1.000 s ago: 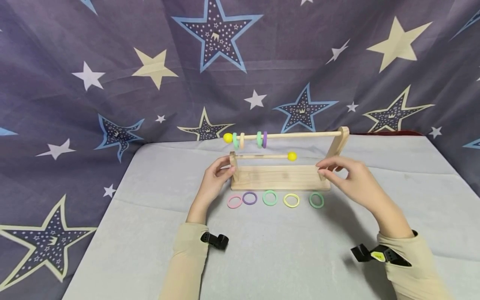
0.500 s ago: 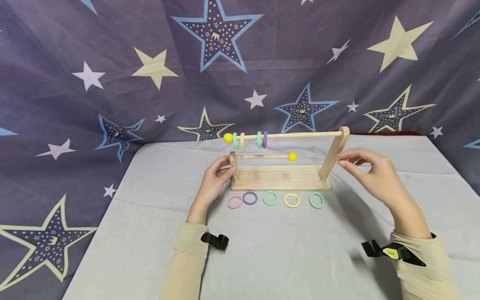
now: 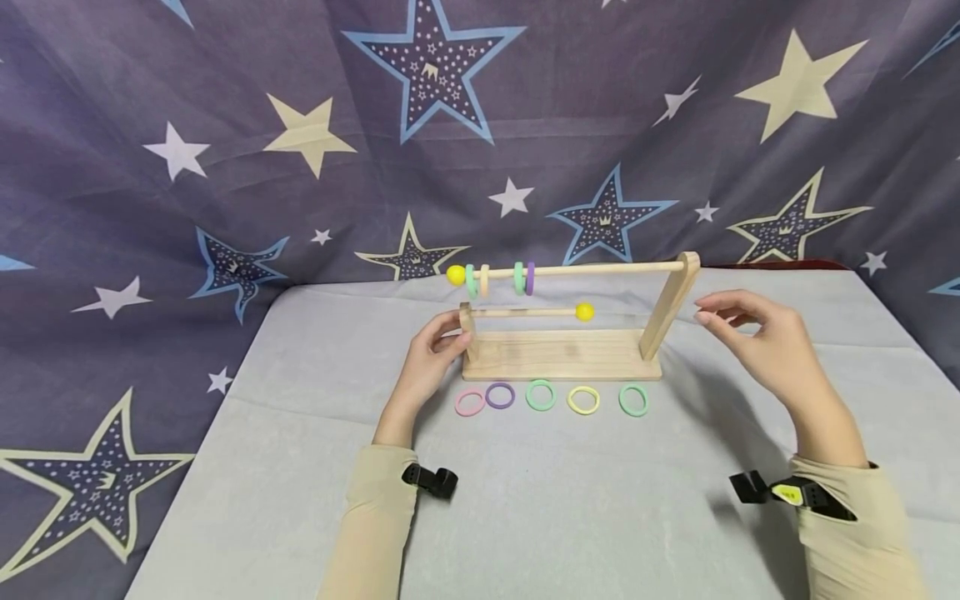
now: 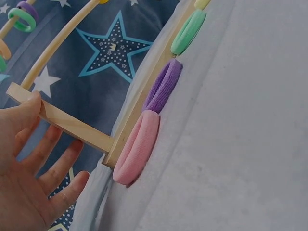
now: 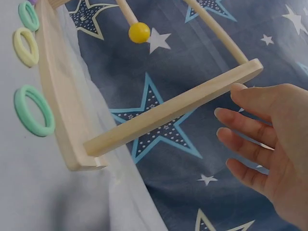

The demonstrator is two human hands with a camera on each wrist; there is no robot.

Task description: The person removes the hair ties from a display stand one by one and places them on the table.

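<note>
A wooden rack (image 3: 558, 354) stands on the cloth, with a short left post, a taller right post (image 3: 670, 304) and two rods ending in yellow balls. My left hand (image 3: 429, 358) holds the short post (image 4: 77, 126) between thumb and fingers. Off to the right of the tall post, my right hand (image 3: 765, 342) hovers with loosely bent fingers and nothing in them. On the upper rod (image 3: 600, 269) hang green, peach and purple hair ties (image 3: 530, 279). The lower rod (image 3: 525, 313) carries none. In front lie a pink hair tie (image 3: 470, 402), a purple one, a yellow one and two green ones.
Pale grey cloth (image 3: 555, 508) covers the table around the rack. Behind it hangs a dark curtain (image 3: 247, 108) printed with stars. Both wrists wear black straps with small cameras (image 3: 442, 483).
My right hand has drawn away from the tall post toward the right, leaving a gap. My left hand, the rack and the hair ties have stayed put.
</note>
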